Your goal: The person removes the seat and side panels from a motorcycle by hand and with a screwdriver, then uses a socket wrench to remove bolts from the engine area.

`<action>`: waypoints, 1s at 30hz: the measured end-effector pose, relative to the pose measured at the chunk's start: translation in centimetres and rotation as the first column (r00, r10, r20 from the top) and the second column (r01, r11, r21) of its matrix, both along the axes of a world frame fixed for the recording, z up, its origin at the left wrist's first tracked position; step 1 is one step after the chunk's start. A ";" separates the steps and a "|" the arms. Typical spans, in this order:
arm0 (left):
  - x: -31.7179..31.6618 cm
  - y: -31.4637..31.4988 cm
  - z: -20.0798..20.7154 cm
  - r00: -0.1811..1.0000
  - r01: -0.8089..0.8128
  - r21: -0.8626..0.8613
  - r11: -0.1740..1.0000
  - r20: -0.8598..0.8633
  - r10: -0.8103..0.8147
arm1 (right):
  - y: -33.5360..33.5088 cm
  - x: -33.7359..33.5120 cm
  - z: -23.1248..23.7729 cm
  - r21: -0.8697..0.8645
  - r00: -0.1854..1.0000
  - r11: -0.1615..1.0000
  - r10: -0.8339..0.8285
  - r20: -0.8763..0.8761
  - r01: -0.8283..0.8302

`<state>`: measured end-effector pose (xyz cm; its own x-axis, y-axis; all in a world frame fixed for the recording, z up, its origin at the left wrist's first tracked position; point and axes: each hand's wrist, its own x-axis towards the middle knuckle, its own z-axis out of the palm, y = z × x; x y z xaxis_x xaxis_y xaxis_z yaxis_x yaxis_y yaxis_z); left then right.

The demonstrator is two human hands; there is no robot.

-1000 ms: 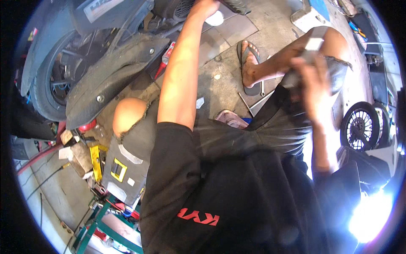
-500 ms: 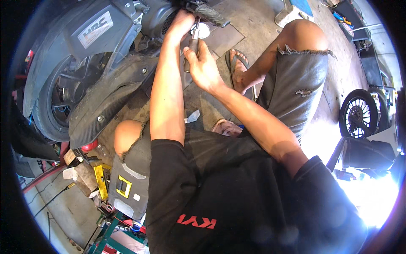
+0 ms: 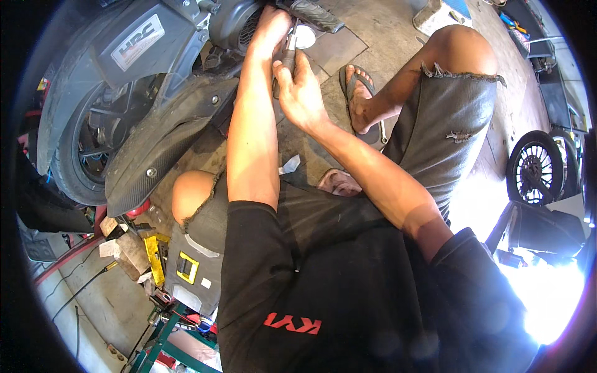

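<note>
My right hand [image 3: 303, 93] is closed around the dark handle of a screwdriver [image 3: 288, 59], whose metal shaft points up toward the underside of a scooter. Just left of it, my left hand [image 3: 272, 28] reaches in at the scooter beside a round grille [image 3: 249, 34]. Its fingertips are hidden at the top of the view, so I cannot see what they touch. Over both hands hangs a dark ribbed scooter part [image 3: 314, 15]. The scooter's grey side panel [image 3: 165, 46] and carbon-patterned exhaust cover [image 3: 165, 149] lie to the left.
Behind the screwdriver, a white round dish [image 3: 305, 36] rests on the floor. A yellow tool [image 3: 155, 258] and boxes [image 3: 132, 252] clutter the lower left, near a green metal frame [image 3: 163, 345]. To the right stands a spoked wheel [image 3: 533, 166]. A wrench [image 3: 384, 132] lies by my sandalled foot.
The whole view has shifted slightly, with the scene sliding a little to the right. My right hand keeps its grip on the screwdriver, and my left hand stays at the scooter.
</note>
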<state>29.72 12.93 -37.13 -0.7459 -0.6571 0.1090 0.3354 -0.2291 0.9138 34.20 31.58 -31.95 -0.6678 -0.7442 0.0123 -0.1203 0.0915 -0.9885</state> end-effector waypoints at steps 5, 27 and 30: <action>-0.3 0.6 0.9 0.991 -0.067 -0.133 0.989 0.109 0.082 | -0.1 -0.4 -0.8 0.003 0.999 1.000 -0.011 -0.050 0.012; -0.3 -0.4 -1.1 0.983 -0.087 -0.103 0.991 0.152 0.102 | -0.3 -0.2 -1.0 -0.026 0.998 1.000 -0.014 -0.058 0.013; 0.0 -0.6 -1.6 0.990 -0.064 -0.066 0.996 0.125 0.072 | -0.3 -0.2 -1.0 -0.007 0.999 1.000 -0.011 -0.051 0.010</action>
